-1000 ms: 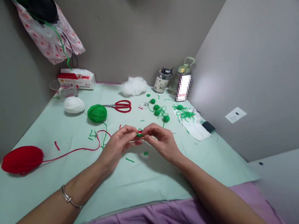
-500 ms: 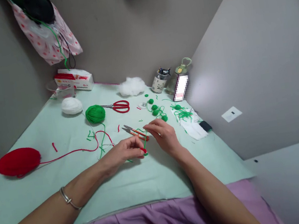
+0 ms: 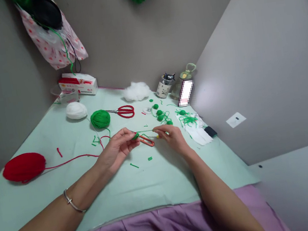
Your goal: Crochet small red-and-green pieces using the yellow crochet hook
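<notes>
A small green crocheted piece, rounded and about the size of a fingertip, is pinched between the thumb and fingers of the left hand and held just above the pale green table cover, roughly midway between its left and right edges and well back from the near edge. A thin strand of green yarn runs taut and nearly level from the piece to the fingertips of the right hand, which pinch its other end. Below that strand lie small orange-handled thread snips, flat on the cover between the two hands.
</notes>
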`<state>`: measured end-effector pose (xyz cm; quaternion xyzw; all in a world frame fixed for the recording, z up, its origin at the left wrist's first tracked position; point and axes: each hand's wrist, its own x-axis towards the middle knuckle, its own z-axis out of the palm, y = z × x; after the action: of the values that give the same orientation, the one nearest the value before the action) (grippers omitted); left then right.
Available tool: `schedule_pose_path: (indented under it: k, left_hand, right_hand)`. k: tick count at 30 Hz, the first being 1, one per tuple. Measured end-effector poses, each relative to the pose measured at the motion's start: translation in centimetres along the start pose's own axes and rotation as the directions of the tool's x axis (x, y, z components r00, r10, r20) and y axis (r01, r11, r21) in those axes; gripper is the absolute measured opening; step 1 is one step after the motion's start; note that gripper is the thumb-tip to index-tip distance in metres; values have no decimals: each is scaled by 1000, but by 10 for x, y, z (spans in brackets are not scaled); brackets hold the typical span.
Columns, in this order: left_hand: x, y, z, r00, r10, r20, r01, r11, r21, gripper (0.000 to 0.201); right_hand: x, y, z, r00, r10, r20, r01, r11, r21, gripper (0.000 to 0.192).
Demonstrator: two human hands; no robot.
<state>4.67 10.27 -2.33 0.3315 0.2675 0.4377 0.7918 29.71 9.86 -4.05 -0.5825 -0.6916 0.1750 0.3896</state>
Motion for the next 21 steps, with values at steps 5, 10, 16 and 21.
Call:
schedule_pose_path:
  k: [5,10,16,21]
  left_hand:
    - [2,3,-2,1000,-13,-12,14,999,36,17]
    - [3,0,-6,1000,9,6,-10,989,149,18]
    - [6,-4,-10,1000,15,0,-14,969,248,28]
    - [9,-9,-10,1000,9,10,-11,949,314,32]
  right_hand:
    - [5,0,-13,993,114,-34,-107,979,171,34]
    - [7,-5,-24,981,194,-2,-181,916,358,38]
    - [10,-1,-27,956,286,-73,-216,848,485,38]
    - [11,6,-26,935,314,-164,-192,838,510,36]
